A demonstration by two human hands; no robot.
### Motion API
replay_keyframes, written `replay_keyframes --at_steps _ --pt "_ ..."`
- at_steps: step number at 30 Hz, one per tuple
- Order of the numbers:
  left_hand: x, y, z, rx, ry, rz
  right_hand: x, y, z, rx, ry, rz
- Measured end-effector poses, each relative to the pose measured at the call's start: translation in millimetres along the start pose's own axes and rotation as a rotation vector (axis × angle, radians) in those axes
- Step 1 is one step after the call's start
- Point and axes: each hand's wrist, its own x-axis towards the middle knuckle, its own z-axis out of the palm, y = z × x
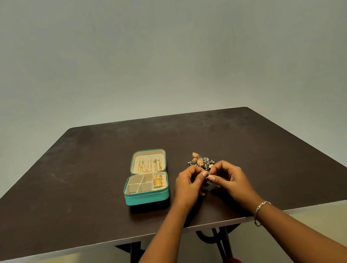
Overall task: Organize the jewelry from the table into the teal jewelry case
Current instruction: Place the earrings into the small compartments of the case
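Note:
The teal jewelry case (146,198) lies open on the dark table (84,179). Gold chains (149,165) hang in its lid, and a gold piece (158,181) sits in the long right compartment of the base. To the right of the case lies a small heap of jewelry (200,161), gold and grey. Just in front of the heap, my left hand (187,183) and my right hand (227,175) meet, and the fingertips of both pinch one small metal piece (207,174) between them. Too little of it shows to tell what it is.
The table's front edge (183,229) runs just under my forearms, and black table legs (220,244) stand below it. A plain wall fills the background. A bracelet (262,205) is on my right wrist.

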Motion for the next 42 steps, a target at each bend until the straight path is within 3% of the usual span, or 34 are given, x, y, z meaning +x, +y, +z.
replay_keyframes --at_steps 6,15,21,27,34,42 --pt "-6 4 1 0.017 0.043 0.005 -1 -5 0 0.173 0.048 0.025" --pt "-21 29 -11 0.126 0.081 0.102 -5 -10 -1 0.247 -0.009 0.077" --pt "-30 59 -46 -0.063 0.039 0.067 -2 -20 1 0.258 -0.042 0.137" --pt "-36 60 -98 0.004 0.070 0.032 4 -38 13 0.424 -0.030 0.237" --pt "-45 41 -152 0.269 0.281 0.086 11 -49 25 0.227 -0.062 0.200" --pt "-59 22 -162 0.227 0.342 0.152 21 -69 74 -0.001 -0.182 0.015"
